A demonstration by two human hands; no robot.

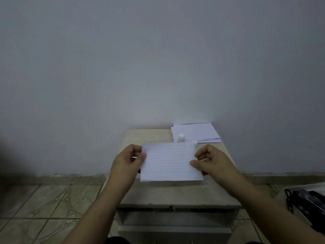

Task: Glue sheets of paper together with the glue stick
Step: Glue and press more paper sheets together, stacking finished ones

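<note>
Small beige table [175,194] against a plain grey wall, tiled floor around it; open drawer slot at the front edge nearest me. Working outward: left hand [127,160] pinches the left edge of the lined sheets [169,162], thumb on top, fingers curled under. Right hand [213,162] pinches the right edge the same way. Paper is held just over the tabletop, roughly level; at the near-left corner I see a second edge peeking out, so I read it as two sheets being squared up or pressed together, can't tell if glue is already between them. Just behind the paper stands the glue stick [181,137], upright, its base hidden by the sheet; cap state unclear. Farthest back, the spare paper stack [195,132] at the right rear corner. Next move, my guess: align edges, lay flat, press along the seam. Dark bag [306,199] off right on the floor.
</note>
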